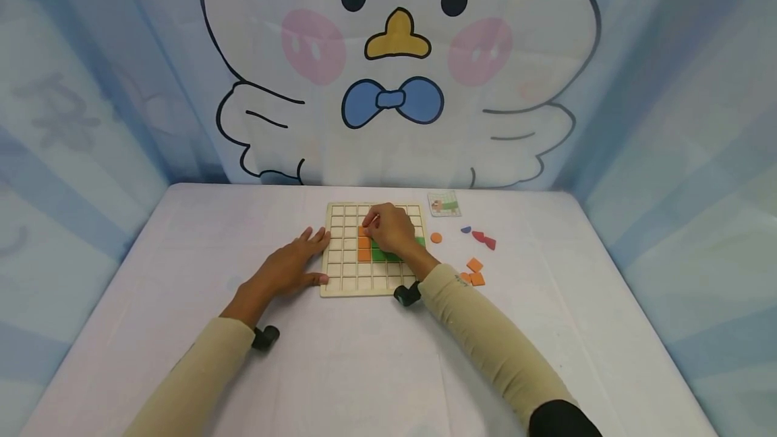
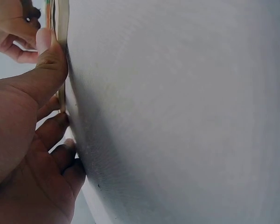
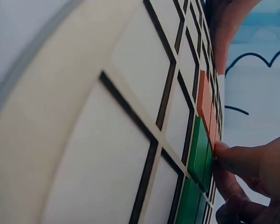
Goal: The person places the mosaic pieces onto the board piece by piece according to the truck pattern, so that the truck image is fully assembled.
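Fingers apart, your left hand [image 1: 289,267] touches the wooden board [image 1: 341,284], where your right hand [image 1: 391,229] pinches an orange tile [image 1: 361,231].

One board [image 1: 336,272], one card [image 1: 444,204], one blue piece [image 1: 465,229], two red pieces [image 1: 478,236], four loose orange pieces [image 1: 477,279], at least three other orange squares [image 1: 364,255] and at least four green squares [image 1: 378,255] show.

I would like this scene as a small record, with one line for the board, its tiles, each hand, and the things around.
Board: wooden grid, on table
Tiles on it: orange tiles in a column, green tiles to their right
Left hand: touches board's left edge
Right hand: fingertips at orange tiles, grip unclear
Loose, right of board: orange pieces, red pieces, blue piece
Card: beside board's far right corner
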Tool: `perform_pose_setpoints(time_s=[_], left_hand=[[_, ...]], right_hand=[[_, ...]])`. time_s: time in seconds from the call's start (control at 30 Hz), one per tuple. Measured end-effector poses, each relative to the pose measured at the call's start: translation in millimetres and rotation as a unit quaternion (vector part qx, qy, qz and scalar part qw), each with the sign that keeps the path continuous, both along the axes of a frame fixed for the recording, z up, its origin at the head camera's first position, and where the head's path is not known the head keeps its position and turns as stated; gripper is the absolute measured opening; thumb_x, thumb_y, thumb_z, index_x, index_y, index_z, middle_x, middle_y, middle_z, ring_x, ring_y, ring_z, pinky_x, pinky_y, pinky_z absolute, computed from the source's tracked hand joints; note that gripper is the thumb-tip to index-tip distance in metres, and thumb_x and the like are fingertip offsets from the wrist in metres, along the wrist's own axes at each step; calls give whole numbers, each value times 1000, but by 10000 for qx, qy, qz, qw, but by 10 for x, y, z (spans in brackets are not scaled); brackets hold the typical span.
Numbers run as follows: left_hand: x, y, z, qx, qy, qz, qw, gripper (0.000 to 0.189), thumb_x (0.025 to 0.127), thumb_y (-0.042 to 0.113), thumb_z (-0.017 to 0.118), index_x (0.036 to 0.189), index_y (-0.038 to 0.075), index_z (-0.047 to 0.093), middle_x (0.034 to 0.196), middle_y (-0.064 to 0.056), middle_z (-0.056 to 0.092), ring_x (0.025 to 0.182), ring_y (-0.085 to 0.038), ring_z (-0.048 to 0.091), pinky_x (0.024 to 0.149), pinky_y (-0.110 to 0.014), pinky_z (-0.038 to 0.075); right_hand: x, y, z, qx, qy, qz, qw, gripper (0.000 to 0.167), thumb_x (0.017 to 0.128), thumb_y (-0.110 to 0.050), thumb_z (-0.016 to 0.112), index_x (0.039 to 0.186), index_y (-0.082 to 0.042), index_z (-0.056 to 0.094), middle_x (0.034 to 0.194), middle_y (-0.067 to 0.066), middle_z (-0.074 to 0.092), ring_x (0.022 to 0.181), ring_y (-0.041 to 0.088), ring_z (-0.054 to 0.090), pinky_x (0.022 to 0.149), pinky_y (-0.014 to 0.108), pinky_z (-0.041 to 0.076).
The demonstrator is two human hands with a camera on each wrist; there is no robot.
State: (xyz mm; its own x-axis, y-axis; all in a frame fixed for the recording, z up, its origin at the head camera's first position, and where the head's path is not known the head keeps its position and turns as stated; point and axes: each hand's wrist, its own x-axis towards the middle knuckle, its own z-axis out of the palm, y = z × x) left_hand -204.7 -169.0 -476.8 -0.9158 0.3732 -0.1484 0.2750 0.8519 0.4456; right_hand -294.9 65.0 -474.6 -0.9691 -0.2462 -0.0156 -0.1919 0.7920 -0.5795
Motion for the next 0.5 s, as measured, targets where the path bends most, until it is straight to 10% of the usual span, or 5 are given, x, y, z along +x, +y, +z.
perform_pose_setpoints(time_s=[0.5], left_hand=[[-9, 5, -20, -64, -37, 85, 9999, 95, 95, 39, 78, 169, 10, 26, 177, -12, 20, 165, -43, 16, 127, -66, 30]], right_hand=[[97, 205, 153, -729, -79, 52, 9973, 12, 95, -17, 82, 107, -16, 79, 90, 1, 75, 69, 19, 62, 59, 29, 45]])
